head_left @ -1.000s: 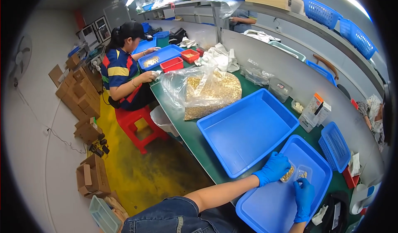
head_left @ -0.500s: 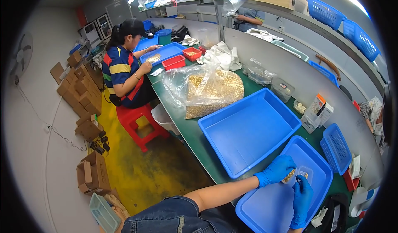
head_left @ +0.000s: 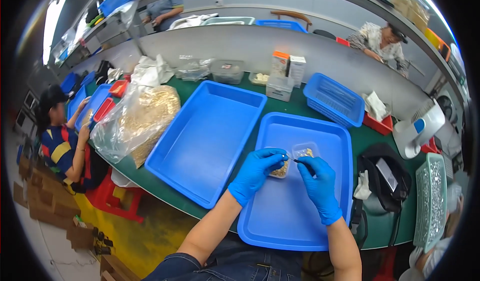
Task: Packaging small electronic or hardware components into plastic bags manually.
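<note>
Blue gloves cover both of my hands, which work over a blue tray [head_left: 295, 228]. My left hand [head_left: 256, 173] is closed in a pinch on a tiny piece [head_left: 285, 157], too small to make out fully. My right hand [head_left: 319, 185] is closed around a thin dark pointed tool [head_left: 300, 161], its tip turned toward that piece. Just under the left fingertips lies a small clear box of gold-coloured bits [head_left: 281, 172], partly hidden by the hand. A second clear box [head_left: 306, 147] with a few bits sits beyond the right fingers.
Left of my tray stands a larger blue tray [head_left: 200, 146], then a clear bag of golden pieces [head_left: 150, 113]. A blue basket [head_left: 334, 101], white device [head_left: 419, 130] and black bag [head_left: 385, 173] lie to the right. A co-worker [head_left: 62, 141] sits far left.
My view has swung to the right, so the trays and hands appear nearer the middle. Both hands stay over the tray, now with the fingertips and the tool's tip close together.
</note>
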The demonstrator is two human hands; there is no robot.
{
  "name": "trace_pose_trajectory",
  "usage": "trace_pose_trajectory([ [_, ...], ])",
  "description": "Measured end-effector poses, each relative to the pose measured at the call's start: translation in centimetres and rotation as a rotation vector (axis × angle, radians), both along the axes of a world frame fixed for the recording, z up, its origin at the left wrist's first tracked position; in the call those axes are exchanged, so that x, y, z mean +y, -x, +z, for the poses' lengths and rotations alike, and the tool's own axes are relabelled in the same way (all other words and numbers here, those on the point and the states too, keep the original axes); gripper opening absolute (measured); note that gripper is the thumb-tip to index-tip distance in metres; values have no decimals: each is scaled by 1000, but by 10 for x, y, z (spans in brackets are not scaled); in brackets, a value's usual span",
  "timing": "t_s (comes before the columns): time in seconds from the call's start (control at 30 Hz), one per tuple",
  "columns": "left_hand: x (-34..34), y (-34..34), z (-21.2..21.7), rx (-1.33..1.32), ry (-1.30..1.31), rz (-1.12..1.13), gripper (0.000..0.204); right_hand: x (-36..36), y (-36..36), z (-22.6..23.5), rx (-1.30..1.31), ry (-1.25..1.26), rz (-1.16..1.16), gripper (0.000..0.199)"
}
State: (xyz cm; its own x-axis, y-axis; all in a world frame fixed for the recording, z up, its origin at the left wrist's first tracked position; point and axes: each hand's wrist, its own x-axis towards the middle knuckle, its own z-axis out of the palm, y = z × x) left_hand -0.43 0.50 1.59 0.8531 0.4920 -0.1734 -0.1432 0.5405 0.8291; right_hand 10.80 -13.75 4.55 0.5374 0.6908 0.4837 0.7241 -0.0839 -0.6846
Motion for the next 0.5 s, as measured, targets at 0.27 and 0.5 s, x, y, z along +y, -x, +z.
trace_pose_trajectory([
  [0.27, -6, -4, -9, -77, 20, -17, 20, -6, -2, -5, -47, -20, 27, 11],
  [0.5, -6, -3, -8, -56, -32, -5, 19, -5, -2, -3, -126, 37, 9, 12],
])
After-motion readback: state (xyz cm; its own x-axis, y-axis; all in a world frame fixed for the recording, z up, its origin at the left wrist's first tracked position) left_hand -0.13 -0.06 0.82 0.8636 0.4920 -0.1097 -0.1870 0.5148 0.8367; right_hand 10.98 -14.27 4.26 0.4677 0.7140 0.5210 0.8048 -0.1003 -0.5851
